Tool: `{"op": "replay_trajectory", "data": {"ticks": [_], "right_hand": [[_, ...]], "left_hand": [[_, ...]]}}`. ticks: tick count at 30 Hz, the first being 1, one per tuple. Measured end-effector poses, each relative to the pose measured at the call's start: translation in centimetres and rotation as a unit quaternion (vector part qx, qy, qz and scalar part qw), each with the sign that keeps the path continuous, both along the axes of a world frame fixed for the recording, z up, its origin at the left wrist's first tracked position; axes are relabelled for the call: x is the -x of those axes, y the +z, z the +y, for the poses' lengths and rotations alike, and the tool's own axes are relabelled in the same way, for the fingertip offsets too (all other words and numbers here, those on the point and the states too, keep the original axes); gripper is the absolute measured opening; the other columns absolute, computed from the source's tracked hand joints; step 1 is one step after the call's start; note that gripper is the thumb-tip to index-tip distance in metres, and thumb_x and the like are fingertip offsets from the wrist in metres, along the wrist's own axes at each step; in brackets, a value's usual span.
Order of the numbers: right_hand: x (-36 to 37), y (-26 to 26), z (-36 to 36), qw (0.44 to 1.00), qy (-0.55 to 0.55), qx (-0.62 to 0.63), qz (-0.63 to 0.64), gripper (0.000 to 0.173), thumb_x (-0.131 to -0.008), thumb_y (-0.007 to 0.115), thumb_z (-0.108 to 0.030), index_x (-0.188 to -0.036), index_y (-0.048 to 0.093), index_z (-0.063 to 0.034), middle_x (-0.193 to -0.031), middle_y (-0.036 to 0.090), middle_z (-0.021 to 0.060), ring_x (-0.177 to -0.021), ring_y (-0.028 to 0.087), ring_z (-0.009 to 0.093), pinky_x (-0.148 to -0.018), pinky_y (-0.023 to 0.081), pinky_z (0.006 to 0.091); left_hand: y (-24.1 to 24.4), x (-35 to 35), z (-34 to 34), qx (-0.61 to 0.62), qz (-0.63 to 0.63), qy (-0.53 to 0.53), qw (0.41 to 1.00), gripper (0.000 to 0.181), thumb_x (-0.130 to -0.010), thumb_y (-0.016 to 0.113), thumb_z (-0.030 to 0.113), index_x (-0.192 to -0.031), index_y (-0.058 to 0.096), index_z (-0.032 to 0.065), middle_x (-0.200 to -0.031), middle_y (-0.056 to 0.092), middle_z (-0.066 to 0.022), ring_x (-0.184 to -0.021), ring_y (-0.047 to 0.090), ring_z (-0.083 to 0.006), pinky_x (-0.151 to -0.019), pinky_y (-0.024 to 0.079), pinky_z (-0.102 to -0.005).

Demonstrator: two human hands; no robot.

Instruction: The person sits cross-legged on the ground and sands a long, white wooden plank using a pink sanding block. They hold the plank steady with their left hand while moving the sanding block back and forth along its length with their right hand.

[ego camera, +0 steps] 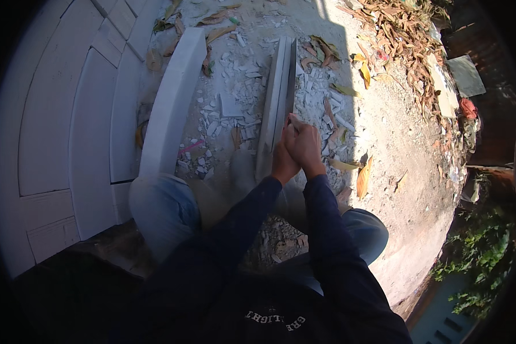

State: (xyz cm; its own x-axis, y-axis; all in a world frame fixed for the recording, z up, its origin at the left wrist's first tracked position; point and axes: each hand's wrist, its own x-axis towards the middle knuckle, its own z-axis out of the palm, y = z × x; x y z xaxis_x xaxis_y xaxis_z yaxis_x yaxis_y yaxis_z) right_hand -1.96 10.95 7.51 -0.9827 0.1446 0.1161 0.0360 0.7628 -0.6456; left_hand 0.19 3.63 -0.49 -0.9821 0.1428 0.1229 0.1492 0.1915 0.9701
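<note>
A long grey channel-shaped piece (275, 86), seemingly a metal profile, lies on the ground between my knees, pointing away from me. My left hand (284, 161) and my right hand (306, 142) are pressed together at its right side, fingers curled. A small reddish thing shows between the fingers near the profile's right edge; most of it is hidden, and its kind cannot be told. Left of the profile, a long pale rectangular block or beam (172, 94) lies with its near end by my left knee.
Broken white chips (230, 107) and dry leaves (324, 49) cover the ground around the profile. White panelled boards (60, 129) stand or lie along the left. A heap of brown leaves (395, 30) lies at the upper right, with green foliage (477, 253) at the lower right.
</note>
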Motion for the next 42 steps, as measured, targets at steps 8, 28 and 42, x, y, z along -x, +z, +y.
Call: {"op": "replay_trajectory", "data": {"ticks": [8,28,42], "right_hand": [[-10.5,-1.4,-2.8,0.999,0.015,-0.016,0.044,0.036,-0.091,0.057,-0.014,-0.118,0.068,0.0078,-0.099,0.069,0.0312,-0.09,0.067,0.049,-0.082,0.054,0.0505],[-2.9,2.1,-1.1,0.994,0.046,-0.072,-0.075,0.037,-0.09,0.057,-0.017,-0.119,0.066,0.0057,-0.103,0.069,0.0288,-0.084,0.069,0.045,-0.076,0.055,0.0527],[-1.8,-0.3,-0.6,1.0,0.005,-0.017,-0.005,0.03,-0.09,0.057,-0.017,-0.106,0.07,0.0046,-0.089,0.068,0.03,-0.081,0.068,0.046,-0.074,0.055,0.0505]], "left_hand": [[2.6,-10.6,-3.3,0.032,0.013,0.014,0.999,0.064,-0.093,0.067,0.021,-0.146,0.038,0.004,-0.121,0.065,-0.0267,-0.104,0.066,-0.0444,-0.08,0.054,-0.048],[3.5,-3.8,-1.9,-0.01,-0.04,0.002,0.999,0.04,-0.086,0.073,0.018,-0.117,0.058,-0.0015,-0.109,0.069,-0.0247,-0.106,0.067,-0.0412,-0.082,0.053,-0.0448],[0.0,-1.8,-1.3,0.028,-0.043,-0.024,0.998,0.045,-0.084,0.075,0.021,-0.121,0.059,0.0004,-0.107,0.07,-0.023,-0.105,0.066,-0.0424,-0.083,0.052,-0.0467]]}}
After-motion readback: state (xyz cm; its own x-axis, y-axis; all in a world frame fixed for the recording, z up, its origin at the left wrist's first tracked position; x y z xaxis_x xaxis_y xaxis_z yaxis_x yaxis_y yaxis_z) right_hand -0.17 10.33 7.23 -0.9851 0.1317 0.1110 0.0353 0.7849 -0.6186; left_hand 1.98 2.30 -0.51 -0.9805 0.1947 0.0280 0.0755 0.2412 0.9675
